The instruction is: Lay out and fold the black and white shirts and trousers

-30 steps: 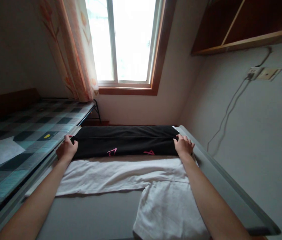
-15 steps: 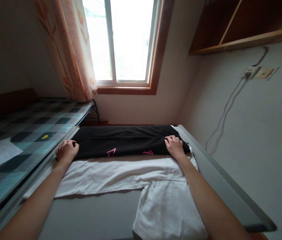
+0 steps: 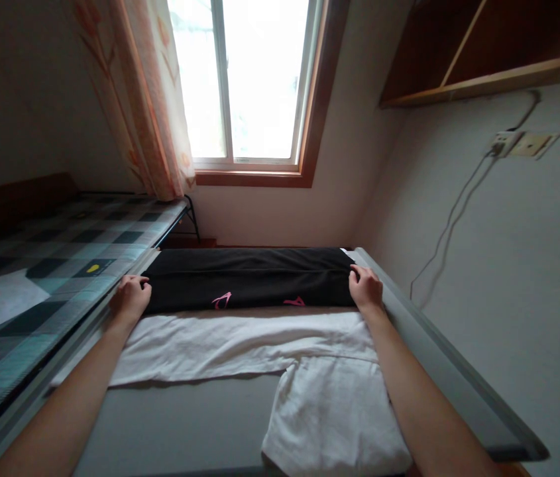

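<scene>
A T-shirt lies across the grey table, its white part [image 3: 240, 341] toward me and one white sleeve [image 3: 334, 417] spread at the lower right. Its black part [image 3: 254, 278], with pink print, is laid as a long band along the far side. My left hand [image 3: 131, 298] has its fingers curled on the left end of this band. At the right end, my right hand [image 3: 366, 288] pinches the black cloth, fingers bent. The fingertips of both hands are partly hidden.
The grey table [image 3: 185, 424] has a raised rim at the right, beside the wall. To the left is a bed with a checked mattress [image 3: 111, 232] and a sheet of paper [image 3: 1, 303]. A window, curtain [image 3: 135, 99], wall shelf [image 3: 498, 76] and plugged-in cord [image 3: 451, 218] surround it.
My right hand has moved right, from on top of the black cloth to its right end, which now looks straighter. My left hand stays at the left end, barely shifted.
</scene>
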The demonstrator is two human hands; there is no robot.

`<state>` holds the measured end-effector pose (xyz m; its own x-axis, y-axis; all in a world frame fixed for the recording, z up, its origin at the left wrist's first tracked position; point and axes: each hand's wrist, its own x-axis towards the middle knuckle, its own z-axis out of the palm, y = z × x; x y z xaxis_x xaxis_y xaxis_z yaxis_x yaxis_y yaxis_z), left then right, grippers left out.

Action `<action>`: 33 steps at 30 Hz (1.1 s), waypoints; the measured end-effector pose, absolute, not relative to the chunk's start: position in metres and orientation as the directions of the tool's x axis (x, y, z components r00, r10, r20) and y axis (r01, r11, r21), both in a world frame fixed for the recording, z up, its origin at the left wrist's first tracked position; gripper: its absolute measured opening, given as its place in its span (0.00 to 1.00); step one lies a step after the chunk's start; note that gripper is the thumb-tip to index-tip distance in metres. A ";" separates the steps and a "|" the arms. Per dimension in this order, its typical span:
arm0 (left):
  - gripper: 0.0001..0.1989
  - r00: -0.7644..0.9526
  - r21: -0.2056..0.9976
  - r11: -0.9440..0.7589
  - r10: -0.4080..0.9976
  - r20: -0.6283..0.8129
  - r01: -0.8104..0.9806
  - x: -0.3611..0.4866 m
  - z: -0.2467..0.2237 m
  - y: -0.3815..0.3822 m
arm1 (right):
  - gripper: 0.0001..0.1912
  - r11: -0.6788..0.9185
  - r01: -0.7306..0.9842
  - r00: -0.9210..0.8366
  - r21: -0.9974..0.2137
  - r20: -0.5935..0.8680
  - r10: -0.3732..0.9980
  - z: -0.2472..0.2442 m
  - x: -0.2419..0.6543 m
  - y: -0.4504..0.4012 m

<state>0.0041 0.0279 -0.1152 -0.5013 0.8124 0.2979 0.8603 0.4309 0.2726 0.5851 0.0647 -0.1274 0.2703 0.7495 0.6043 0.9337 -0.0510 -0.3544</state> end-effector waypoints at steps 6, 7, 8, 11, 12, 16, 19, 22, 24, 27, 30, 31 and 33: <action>0.16 -0.485 0.289 0.404 0.815 0.317 0.868 0.002 -0.119 0.029 | 0.22 0.190 0.949 -0.025 -0.251 0.541 0.841 -0.134 0.563 0.067; 0.16 -0.478 0.294 0.394 0.818 0.320 0.871 0.002 -0.119 0.029 | 0.22 0.198 0.949 -0.053 -0.244 0.498 0.866 -0.135 0.560 0.067; 0.16 -0.469 0.298 0.382 0.821 0.325 0.875 0.002 -0.119 0.029 | 0.21 0.197 0.951 -0.069 -0.238 0.458 0.886 -0.135 0.558 0.066; 0.16 -0.449 0.311 0.349 0.821 0.353 0.884 0.001 -0.120 0.030 | 0.20 0.173 0.957 -0.070 -0.231 0.396 0.915 -0.137 0.557 0.065; 0.16 -0.433 0.314 0.329 0.822 0.369 0.891 -0.001 -0.120 0.031 | 0.20 0.157 0.960 -0.055 -0.230 0.396 0.916 -0.138 0.558 0.065; 0.16 -0.349 0.327 0.215 0.827 0.440 0.920 -0.012 -0.123 0.036 | 0.23 0.034 0.965 0.085 -0.260 0.433 0.897 -0.141 0.565 0.068; 0.16 -0.314 0.330 0.175 0.844 0.434 0.927 -0.020 -0.125 0.040 | 0.23 -0.005 0.948 0.151 -0.319 0.434 0.888 -0.144 0.574 0.074; 0.17 -0.305 0.319 0.185 0.872 0.384 0.930 -0.021 -0.125 0.041 | 0.22 -0.005 0.941 0.153 -0.338 0.412 0.898 -0.145 0.581 0.079; 0.17 -0.318 0.312 0.208 0.877 0.359 0.927 -0.020 -0.125 0.040 | 0.22 -0.019 0.942 0.160 -0.334 0.399 0.903 -0.144 0.583 0.081; 0.16 -0.339 0.309 0.233 0.872 0.354 0.922 -0.016 -0.124 0.039 | 0.21 -0.089 0.938 0.218 -0.336 0.370 0.903 -0.142 0.585 0.083; 0.16 -0.342 0.314 0.232 0.866 0.364 0.921 -0.014 -0.124 0.038 | 0.18 -0.162 0.903 0.303 -0.399 0.323 0.897 -0.141 0.587 0.088; 0.16 -0.343 0.316 0.229 0.863 0.372 0.921 -0.014 -0.125 0.038 | 0.16 -0.163 0.880 0.325 -0.445 0.314 0.892 -0.141 0.589 0.091; 0.16 -0.343 0.321 0.223 0.855 0.390 0.920 -0.015 -0.126 0.038 | 0.14 -0.120 0.808 0.357 -0.577 0.317 0.879 -0.140 0.594 0.096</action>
